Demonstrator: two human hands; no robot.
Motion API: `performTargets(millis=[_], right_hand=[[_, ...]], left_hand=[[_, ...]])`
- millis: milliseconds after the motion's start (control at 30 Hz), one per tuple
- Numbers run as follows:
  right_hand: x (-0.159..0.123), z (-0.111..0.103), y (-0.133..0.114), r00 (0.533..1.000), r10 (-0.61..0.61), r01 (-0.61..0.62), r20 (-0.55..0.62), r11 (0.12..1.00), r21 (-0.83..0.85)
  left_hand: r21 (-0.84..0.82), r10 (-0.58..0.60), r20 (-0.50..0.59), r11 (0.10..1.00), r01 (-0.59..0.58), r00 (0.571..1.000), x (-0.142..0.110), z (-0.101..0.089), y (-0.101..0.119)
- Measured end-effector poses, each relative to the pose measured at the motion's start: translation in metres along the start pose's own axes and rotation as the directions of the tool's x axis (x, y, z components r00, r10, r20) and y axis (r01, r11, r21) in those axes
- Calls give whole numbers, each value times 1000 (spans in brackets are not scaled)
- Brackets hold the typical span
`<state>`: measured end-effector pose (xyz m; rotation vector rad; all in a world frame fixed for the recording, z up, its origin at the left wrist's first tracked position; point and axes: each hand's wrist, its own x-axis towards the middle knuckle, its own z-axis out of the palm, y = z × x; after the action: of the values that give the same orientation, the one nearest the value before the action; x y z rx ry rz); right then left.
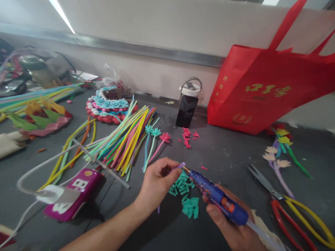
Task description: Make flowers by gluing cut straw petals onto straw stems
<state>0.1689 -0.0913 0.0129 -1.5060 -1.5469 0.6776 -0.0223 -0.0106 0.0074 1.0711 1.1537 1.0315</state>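
Between the fingertips of my left hand [160,179] is a purple pipe cleaner [182,164], its tip poking out and its lower end hanging below the hand. My right hand [230,226] is wrapped round a blue glue gun [213,193] with a clear glue stick in its back. The gun's nozzle is at the purple tip; whether they touch I cannot tell. Below lie short teal pieces [190,207] in piles, partly covered by my left hand. Finished-looking pipe cleaner flowers, two teal and one pink [165,137], lie beyond my left hand.
Scissors [278,197] with red and yellow handles lie at right. A purple power bank [75,195] with white cables is at left. Behind are a pipe cleaner bundle [131,136], short pink pieces [186,137], a phone [187,111] against a bottle [191,89], and a red bag [261,87].
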Motion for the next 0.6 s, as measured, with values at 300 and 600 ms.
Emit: performTargets(millis=[300, 600], right_hand=[[4, 2, -6, 999, -48, 48, 3, 999, -8], [-1, 2, 8, 994, -98, 93, -48, 991, -98]], left_hand=[[-12, 20, -9, 1000, -20, 1000, 1, -1, 0], [-8, 24, -22, 1000, -24, 999, 0, 0, 1]])
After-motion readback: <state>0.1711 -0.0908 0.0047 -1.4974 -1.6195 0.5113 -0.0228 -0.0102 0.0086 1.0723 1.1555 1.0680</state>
